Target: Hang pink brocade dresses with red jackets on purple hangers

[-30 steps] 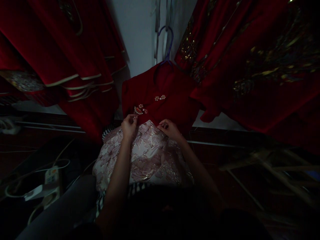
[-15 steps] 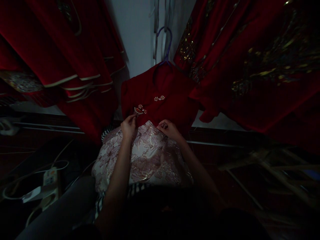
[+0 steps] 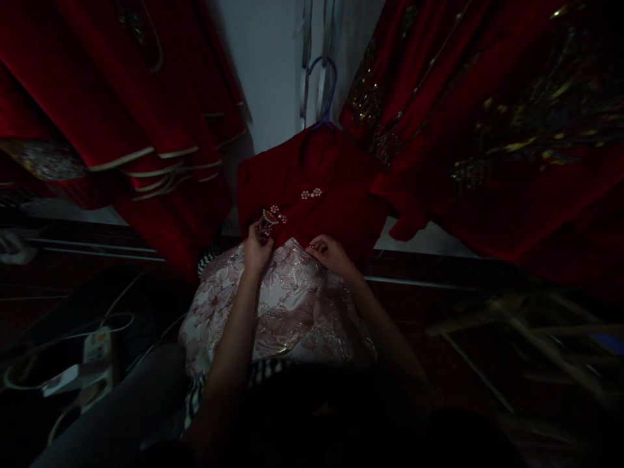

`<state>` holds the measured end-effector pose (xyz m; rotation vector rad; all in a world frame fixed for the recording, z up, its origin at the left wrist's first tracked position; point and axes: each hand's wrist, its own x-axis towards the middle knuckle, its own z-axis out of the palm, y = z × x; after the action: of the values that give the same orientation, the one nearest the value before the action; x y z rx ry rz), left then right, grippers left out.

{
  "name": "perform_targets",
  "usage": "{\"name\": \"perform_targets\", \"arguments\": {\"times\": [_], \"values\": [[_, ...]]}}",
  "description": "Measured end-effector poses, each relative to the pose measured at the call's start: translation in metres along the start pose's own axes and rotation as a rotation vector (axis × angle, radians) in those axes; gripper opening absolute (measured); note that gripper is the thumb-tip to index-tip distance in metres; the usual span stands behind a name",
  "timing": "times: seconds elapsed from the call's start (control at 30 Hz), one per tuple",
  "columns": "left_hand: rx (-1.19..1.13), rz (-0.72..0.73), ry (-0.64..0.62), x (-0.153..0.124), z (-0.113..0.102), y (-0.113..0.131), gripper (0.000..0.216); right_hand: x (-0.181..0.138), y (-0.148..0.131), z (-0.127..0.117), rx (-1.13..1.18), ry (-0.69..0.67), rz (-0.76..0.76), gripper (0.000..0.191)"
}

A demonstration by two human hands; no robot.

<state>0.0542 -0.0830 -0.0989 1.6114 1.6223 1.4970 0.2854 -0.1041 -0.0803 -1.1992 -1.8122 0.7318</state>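
A red garment hangs in front of me on a purple hanger. On its chest sit a pearl-flower fastener and, lower left, a fan-shaped beaded ornament with a fringe. My left hand is at the lower edge of that ornament, its fingers closed about the fringe. My right hand is curled in a pinch at the garment's lower part; what its fingertips hold is too dark and small to make out. Under both wrists lies pale pink floral brocade cloth over my lap.
Red garments with pale piping hang at left, and red garments with gold sequins at right. A power strip with cables lies on the lower left. A wooden frame stands in the dark at lower right.
My left hand has shifted slightly right, and its fingers have come closer round the beaded ornament's fringe. My right hand stays in nearly the same place.
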Motion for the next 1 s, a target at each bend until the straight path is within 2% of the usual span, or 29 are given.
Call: {"name": "perform_targets", "arguments": {"times": [0.17,0.27,0.33,0.43,0.53,0.63,0.73,0.87,1.0], "values": [[0.102,-0.086,0.196,0.006,-0.009,0.009,0.047,-0.001,-0.004,-0.004,0.046,0.009,0.016,0.023],[0.038,-0.177,0.163,0.014,-0.025,0.020,0.041,-0.001,-0.007,-0.007,0.084,0.034,0.040,0.023],[-0.120,-0.235,0.075,0.017,-0.038,0.034,0.041,0.000,-0.009,-0.009,0.121,0.054,0.054,0.023],[-0.321,-0.227,-0.170,0.015,-0.057,0.059,0.041,0.002,-0.011,-0.011,0.181,0.113,0.058,0.025],[-0.304,-0.196,-0.393,0.010,-0.066,0.071,0.037,0.004,-0.012,-0.012,0.214,0.182,0.073,0.026],[-0.119,-0.320,-0.510,0.007,-0.061,0.063,0.035,0.004,-0.012,-0.013,0.214,0.194,0.089,0.027],[0.011,-0.403,-0.488,0.006,-0.049,0.048,0.037,0.004,-0.010,-0.012,0.213,0.167,0.082,0.028],[0.094,-0.373,-0.456,0.006,-0.033,0.036,0.039,0.003,-0.010,-0.011,0.196,0.148,0.074,0.028],[0.186,-0.264,-0.355,0.004,-0.020,0.040,0.036,0.003,-0.013,-0.014,0.220,0.123,0.077,0.029]]}}
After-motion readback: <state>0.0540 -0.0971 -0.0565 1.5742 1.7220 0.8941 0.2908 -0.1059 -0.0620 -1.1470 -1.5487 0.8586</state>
